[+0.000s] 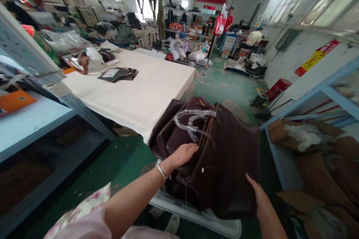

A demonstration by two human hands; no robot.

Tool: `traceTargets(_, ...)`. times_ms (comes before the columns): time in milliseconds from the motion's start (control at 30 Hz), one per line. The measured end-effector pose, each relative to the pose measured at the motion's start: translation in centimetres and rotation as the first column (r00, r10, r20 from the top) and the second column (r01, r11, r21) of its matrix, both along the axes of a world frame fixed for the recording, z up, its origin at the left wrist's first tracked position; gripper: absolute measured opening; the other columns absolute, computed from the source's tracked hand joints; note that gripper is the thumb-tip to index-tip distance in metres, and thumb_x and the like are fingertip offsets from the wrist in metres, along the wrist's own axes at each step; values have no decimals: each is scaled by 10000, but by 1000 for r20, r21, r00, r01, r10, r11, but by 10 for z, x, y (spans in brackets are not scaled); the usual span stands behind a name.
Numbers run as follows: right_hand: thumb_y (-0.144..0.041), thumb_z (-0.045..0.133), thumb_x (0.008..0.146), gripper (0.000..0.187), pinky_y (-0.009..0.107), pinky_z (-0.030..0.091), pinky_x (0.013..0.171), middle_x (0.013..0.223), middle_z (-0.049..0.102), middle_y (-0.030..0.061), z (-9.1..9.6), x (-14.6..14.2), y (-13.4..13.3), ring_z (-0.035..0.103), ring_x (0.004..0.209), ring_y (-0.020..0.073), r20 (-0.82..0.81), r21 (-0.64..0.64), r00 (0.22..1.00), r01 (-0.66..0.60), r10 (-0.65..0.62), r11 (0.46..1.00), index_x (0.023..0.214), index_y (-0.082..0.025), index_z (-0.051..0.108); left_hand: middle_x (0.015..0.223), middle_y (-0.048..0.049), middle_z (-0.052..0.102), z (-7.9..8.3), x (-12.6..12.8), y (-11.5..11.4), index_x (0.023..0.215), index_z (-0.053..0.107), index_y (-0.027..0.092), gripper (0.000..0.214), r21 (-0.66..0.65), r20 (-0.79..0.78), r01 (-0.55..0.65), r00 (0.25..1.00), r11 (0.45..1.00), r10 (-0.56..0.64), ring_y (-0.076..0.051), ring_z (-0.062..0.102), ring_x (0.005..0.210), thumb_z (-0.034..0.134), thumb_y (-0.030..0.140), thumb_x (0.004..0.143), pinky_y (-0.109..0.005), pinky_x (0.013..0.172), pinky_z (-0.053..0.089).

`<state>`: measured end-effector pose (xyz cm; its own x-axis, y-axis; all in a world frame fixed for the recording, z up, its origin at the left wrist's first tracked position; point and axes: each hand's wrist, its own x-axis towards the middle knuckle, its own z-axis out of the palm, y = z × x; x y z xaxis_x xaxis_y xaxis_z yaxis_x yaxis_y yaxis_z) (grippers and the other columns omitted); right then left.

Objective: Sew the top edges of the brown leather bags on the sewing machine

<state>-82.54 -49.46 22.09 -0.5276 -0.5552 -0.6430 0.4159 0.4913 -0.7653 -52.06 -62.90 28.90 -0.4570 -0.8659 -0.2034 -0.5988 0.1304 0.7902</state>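
Note:
A large dark brown leather handbag [230, 157] stands upright in front of me, its handles [193, 119] wrapped in clear plastic. My left hand [182, 155] rests on its top near the opening, fingers curled over the edge. At the bag's lower right side, my right hand [259, 198] grips the leather. More brown bags [168, 134] lean against it on the left. They all sit in a white bin [207, 218] below.
A long white-covered table [140, 89] stretches ahead with dark flat pieces [119, 74] and another person's hand [81, 63] at its far left. Blue metal shelving [30, 119] stands on my left, shelves with cardboard [314, 149] on my right. People work at the far end.

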Motion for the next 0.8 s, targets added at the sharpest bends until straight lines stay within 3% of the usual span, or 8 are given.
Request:
traceTargets(100, -502, 795, 665, 872, 504, 598, 824, 1249, 668, 170, -18, -8, 2, 701, 1008, 360, 29, 56, 999, 29, -31, 998, 1426, -192, 504, 1320, -123, 583, -32, 26, -14, 1304, 551, 94, 394, -179, 233, -307, 910, 935, 344, -224, 517, 1262, 441, 162, 932, -305, 1126, 359)
traceTargets(200, -426, 750, 756, 834, 449, 559, 949, 1407, 569, 139, -21, -14, 2, 654, 1143, 306, -23, 48, 999, 24, -23, 999, 1491, -218, 415, 1348, -257, 494, -48, 42, -32, 1345, 456, -10, 552, -193, 354, -407, 820, 893, 450, -369, 469, 1293, 580, 297, 903, -458, 1100, 374)
traceTargets(367, -335, 723, 808, 750, 379, 540, 996, 1442, 542, 113, -19, -25, -2, 634, 1184, 272, -40, 70, 999, 11, -8, 997, 1484, -216, 423, 1239, -293, 567, -49, 42, -69, 1179, 604, 4, 714, -89, 450, -382, 808, 920, 380, -470, 550, 1178, 694, 600, 795, -538, 977, 459)
traceTargets(433, -325, 727, 802, 745, 378, 553, 977, 1437, 545, 124, -26, -30, -3, 644, 1167, 275, -51, 53, 999, 0, 2, 999, 1476, -204, 433, 1179, -275, 624, -50, 36, -76, 1117, 654, 12, 743, 5, 418, -324, 860, 946, 293, -442, 588, 1143, 685, 669, 771, -484, 950, 490)
traceTargets(533, -337, 745, 776, 745, 381, 564, 958, 1419, 559, 139, -38, -36, 0, 649, 1157, 283, -84, 55, 996, 8, -4, 998, 1449, -180, 466, 996, -166, 718, -51, 21, -73, 1017, 714, 65, 634, 172, 278, -208, 948, 963, 155, -301, 697, 913, 645, 662, 812, -320, 748, 552)
traceTargets(667, -334, 787, 693, 785, 370, 586, 918, 1361, 606, 148, -29, -47, 18, 672, 1109, 299, -97, 67, 995, 36, -30, 997, 1406, -152, 515, 881, -123, 727, -32, 0, -66, 910, 734, 56, 398, 224, 122, -169, 982, 960, 144, -213, 694, 789, 677, 447, 857, -229, 610, 509)
traceTargets(733, -358, 819, 633, 858, 375, 609, 867, 1299, 650, 140, -13, -55, 37, 696, 1051, 313, -97, 120, 993, 74, -63, 990, 1414, -177, 513, 875, -108, 724, -7, -1, -70, 880, 729, 59, 344, 212, 55, -173, 985, 962, 165, -180, 677, 755, 683, 398, 852, -209, 585, 489)
traceTargets(800, -400, 825, 595, 866, 370, 629, 799, 1223, 693, 129, 4, -63, 60, 708, 1009, 326, -122, 205, 989, 112, -88, 972, 1391, -207, 543, 795, -84, 708, 30, 3, -75, 823, 717, 60, 324, 230, -60, -152, 984, 961, 170, -142, 632, 631, 698, 384, 836, -202, 519, 450)
